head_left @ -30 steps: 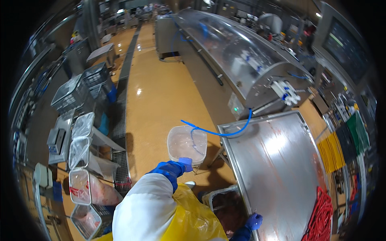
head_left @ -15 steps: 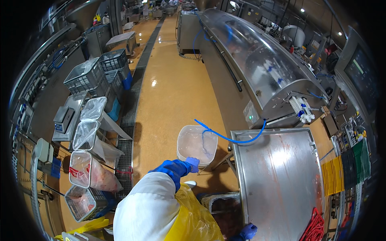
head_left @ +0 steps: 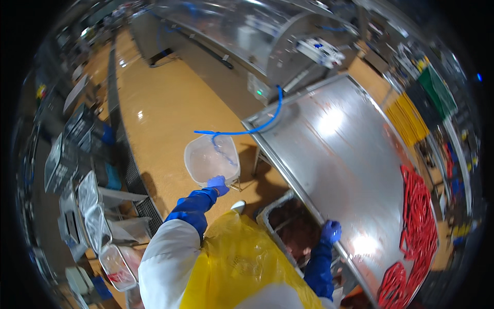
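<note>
My left hand [head_left: 217, 184], in a purple glove and blue sleeve, is closed on the near rim of a whitish plastic tub [head_left: 198, 154]. Cloudy liquid fills the tub, and a blue hose [head_left: 267, 123] reaches over it with a thin blue cord hanging into the liquid. At the near left edge of a steel table [head_left: 329, 165] is my right hand [head_left: 331, 231], gloved alike, its fingers curled into a fist; what they hold, if anything, is hidden. Below the table's edge sits a bin [head_left: 293, 226] with dark reddish contents, between my two arms.
Red link-like strands [head_left: 419, 221] lie piled along the table's right side. A steel machine with a clear curved cover [head_left: 247, 31] stands beyond it. Yellow and green sheets [head_left: 406, 121] hang at the right. Bag-lined bins [head_left: 121, 265] and grey crates [head_left: 64, 159] line the left.
My view has swung to the right, bringing more of the table, the red strands and my right arm into sight. My left hand stays at the tub's rim.
</note>
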`<action>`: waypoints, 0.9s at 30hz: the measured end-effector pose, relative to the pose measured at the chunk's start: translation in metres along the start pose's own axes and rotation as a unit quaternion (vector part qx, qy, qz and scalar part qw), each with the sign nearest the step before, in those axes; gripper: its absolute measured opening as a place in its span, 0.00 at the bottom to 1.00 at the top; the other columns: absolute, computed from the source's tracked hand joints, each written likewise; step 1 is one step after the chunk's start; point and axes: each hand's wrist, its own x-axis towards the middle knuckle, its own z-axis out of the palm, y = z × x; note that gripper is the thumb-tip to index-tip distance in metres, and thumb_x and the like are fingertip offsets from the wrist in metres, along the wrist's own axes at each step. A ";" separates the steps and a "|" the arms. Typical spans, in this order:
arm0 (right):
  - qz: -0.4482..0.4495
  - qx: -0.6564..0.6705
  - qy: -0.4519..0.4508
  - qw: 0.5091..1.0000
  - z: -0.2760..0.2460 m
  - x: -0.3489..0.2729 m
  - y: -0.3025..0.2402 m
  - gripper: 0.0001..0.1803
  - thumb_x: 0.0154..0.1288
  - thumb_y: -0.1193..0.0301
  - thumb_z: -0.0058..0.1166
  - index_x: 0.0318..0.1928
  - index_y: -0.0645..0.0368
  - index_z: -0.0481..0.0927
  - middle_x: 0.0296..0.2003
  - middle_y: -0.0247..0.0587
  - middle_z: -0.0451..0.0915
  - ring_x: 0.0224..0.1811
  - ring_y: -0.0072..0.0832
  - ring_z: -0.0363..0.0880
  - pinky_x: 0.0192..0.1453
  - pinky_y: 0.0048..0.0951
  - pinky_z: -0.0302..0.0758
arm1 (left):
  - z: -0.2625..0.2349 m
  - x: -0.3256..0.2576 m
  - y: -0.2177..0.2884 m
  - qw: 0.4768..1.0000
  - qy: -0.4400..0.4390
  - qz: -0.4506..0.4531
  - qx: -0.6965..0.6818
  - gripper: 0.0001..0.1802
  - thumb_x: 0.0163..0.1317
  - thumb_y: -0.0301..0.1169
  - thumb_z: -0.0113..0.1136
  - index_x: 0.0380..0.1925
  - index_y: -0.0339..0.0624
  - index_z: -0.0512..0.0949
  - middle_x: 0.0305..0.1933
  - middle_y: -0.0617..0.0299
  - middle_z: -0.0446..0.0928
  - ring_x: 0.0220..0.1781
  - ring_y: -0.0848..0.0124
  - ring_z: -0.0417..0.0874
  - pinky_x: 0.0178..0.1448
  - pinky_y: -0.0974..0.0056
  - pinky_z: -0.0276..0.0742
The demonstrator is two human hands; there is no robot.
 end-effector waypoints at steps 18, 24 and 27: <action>0.008 -0.035 0.024 0.999 0.006 0.003 -0.012 0.11 0.58 0.56 0.59 0.29 0.49 0.81 0.31 0.41 0.82 0.35 0.46 0.80 0.42 0.50 0.75 | -0.030 0.093 -0.021 0.970 -0.001 0.209 -0.123 0.23 0.67 0.47 0.51 0.43 0.38 0.83 0.46 0.44 0.83 0.47 0.47 0.83 0.54 0.51 0.78; -0.013 -0.027 0.055 0.998 0.019 0.010 -0.004 0.11 0.59 0.57 0.58 0.28 0.48 0.80 0.30 0.40 0.81 0.35 0.45 0.80 0.41 0.50 0.75 | -0.151 0.201 0.071 0.786 0.146 0.122 -0.588 0.17 0.69 0.38 0.57 0.45 0.33 0.80 0.35 0.60 0.80 0.35 0.72 0.79 0.41 0.67 0.77; 0.055 -0.038 -0.010 0.998 0.021 0.017 -0.010 0.15 0.60 0.54 0.59 0.31 0.52 0.80 0.33 0.44 0.82 0.36 0.44 0.80 0.44 0.46 0.76 | -0.176 0.272 0.110 0.726 0.124 0.066 -0.673 0.17 0.68 0.32 0.59 0.52 0.34 0.77 0.42 0.57 0.80 0.39 0.67 0.83 0.41 0.64 0.80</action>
